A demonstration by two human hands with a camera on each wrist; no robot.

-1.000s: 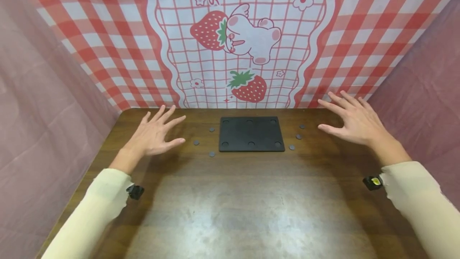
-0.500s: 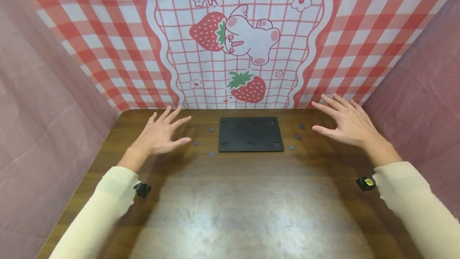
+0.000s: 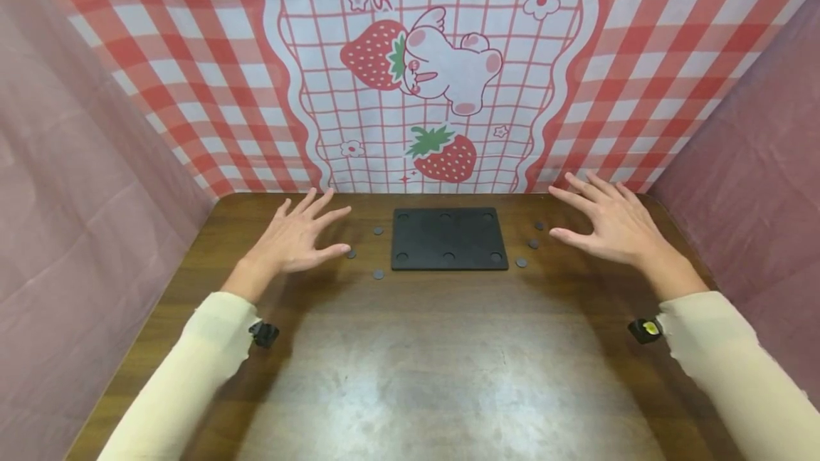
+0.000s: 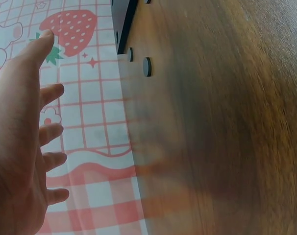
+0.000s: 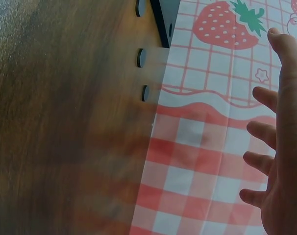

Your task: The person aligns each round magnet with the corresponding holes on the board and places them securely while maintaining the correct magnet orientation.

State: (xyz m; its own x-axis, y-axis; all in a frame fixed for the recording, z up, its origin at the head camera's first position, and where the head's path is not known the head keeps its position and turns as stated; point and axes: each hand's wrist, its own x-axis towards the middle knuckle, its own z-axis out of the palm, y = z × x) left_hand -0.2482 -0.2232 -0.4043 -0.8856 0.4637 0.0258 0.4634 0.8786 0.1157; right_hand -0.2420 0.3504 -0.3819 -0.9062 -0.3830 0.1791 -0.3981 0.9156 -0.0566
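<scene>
Six grey discs (image 3: 379,274) lie mid-frame on the desk (image 3: 423,347), three either side of a black plate (image 3: 448,238); probably light, stiff and slippery, best pinched by their rims. The left hand (image 3: 291,244) and right hand (image 3: 618,228), fingers spread wide, hold nothing.

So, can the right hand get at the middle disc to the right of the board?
Probably yes: the right hand is spread and empty, and nothing appears to block the middle disc, which lies apart from the board.
</scene>
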